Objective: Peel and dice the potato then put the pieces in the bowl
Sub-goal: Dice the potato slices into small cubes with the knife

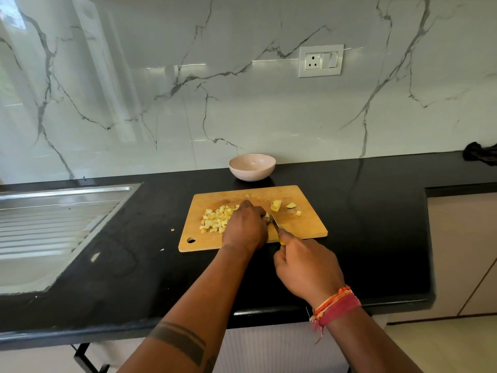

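your left hand curls down over the potato piece mid-board while your right hand grips the knife, blade running toward 11 o'clock against it, with the bowl beyond at 12 o'clock

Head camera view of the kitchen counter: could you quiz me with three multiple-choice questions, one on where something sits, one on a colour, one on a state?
1. Where is the bowl?
A. behind the cutting board
B. in the sink
C. on the board

2. What colour is the countertop?
A. white
B. black
C. wooden

3. What is the right hand doing?
A. resting open
B. holding the bowl
C. gripping a knife

Answers:
1 A, it stands by the wall beyond the board.
2 B, it is glossy black.
3 C, fingers curl round the handle.
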